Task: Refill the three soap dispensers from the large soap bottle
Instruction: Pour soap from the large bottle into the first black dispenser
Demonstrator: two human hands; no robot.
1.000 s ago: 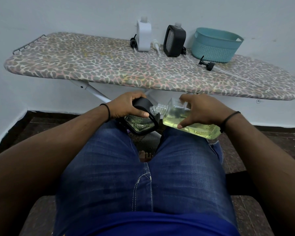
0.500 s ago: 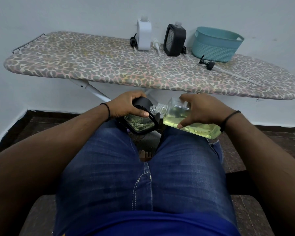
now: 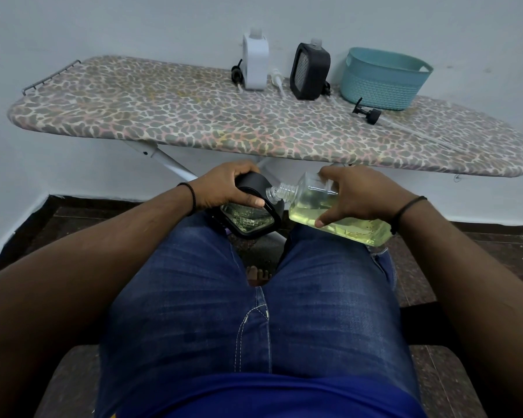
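Above my knees, my left hand (image 3: 230,187) grips a black soap dispenser (image 3: 251,220) with a clear window, tilted toward me. My right hand (image 3: 354,194) holds the large clear soap bottle (image 3: 335,214), half full of yellow soap, lying almost level with its open neck at the dispenser's top. On the ironing board (image 3: 163,116) stand a white dispenser (image 3: 255,66) and a second black dispenser (image 3: 310,72), both without pumps. A black pump (image 3: 366,111) lies near the basket.
A teal basket (image 3: 384,78) stands at the board's back right. More pump parts lie beside the white dispenser: a black pump (image 3: 236,73) and a white pump (image 3: 277,79). The board's legs are just beyond my hands. I sit with jeans-clad legs below.
Almost nothing differs; both hands keep their hold, and the bottle stays tipped at the dispenser's top.
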